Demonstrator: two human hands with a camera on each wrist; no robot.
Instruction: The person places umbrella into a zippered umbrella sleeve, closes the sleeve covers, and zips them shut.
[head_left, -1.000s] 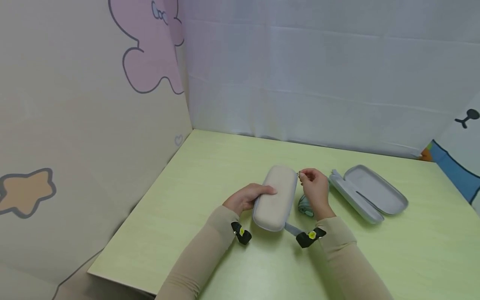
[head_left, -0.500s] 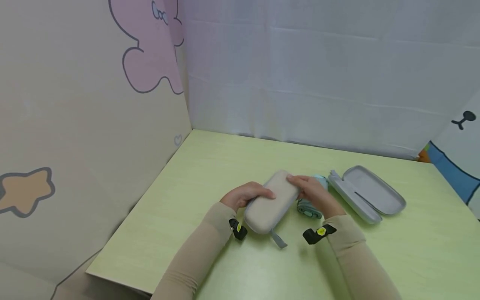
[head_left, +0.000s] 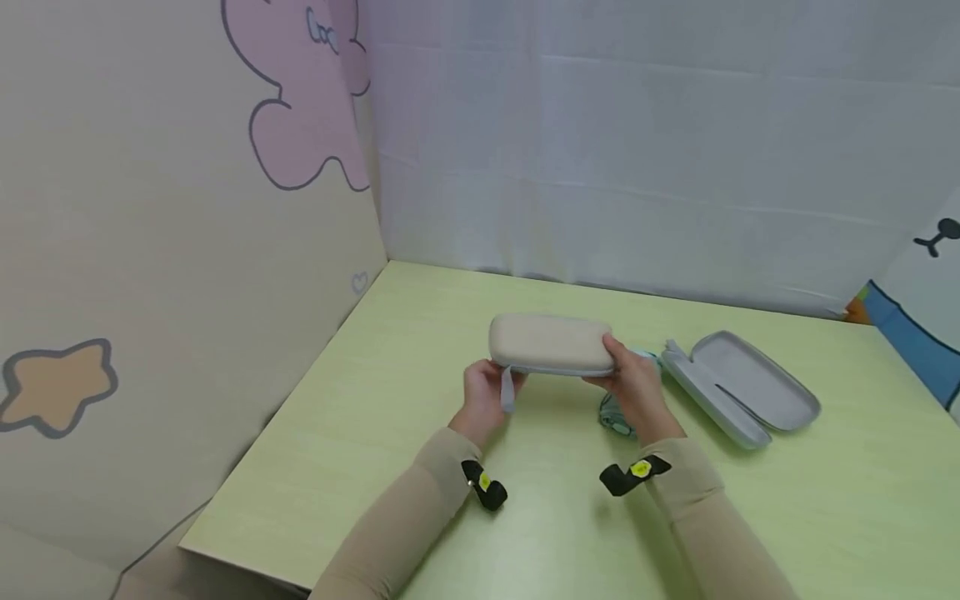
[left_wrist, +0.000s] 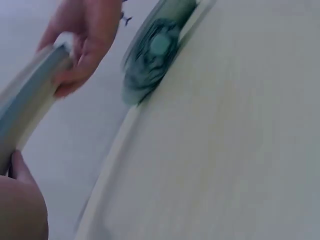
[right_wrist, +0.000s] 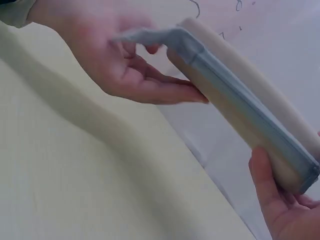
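Observation:
A cream hard zip case (head_left: 551,342), with a grey zip edge and a grey strap (head_left: 507,390) at its left end, is held above the table, lying crosswise. My right hand (head_left: 636,387) grips its right end, thumb on top and fingers beneath. At the other end is my left hand (head_left: 483,400), whose fingertips touch the underside. In the right wrist view the strap crosses in front of the left hand (right_wrist: 115,60), with a gap between palm and case. The right hand (left_wrist: 82,40) pinches the far end in the left wrist view.
A rolled green bundle (head_left: 615,415) with a pale round spot lies behind the right hand, partly hidden. To its right a grey hard case (head_left: 776,387) lies open on the light green table (head_left: 420,317). White sheeting (head_left: 645,167) hangs along the back edge.
The cream case has turned from pointing away to lying crosswise and has been raised. My right hand moved from its top corner onto its right end; my left hand shifted under the strap end.

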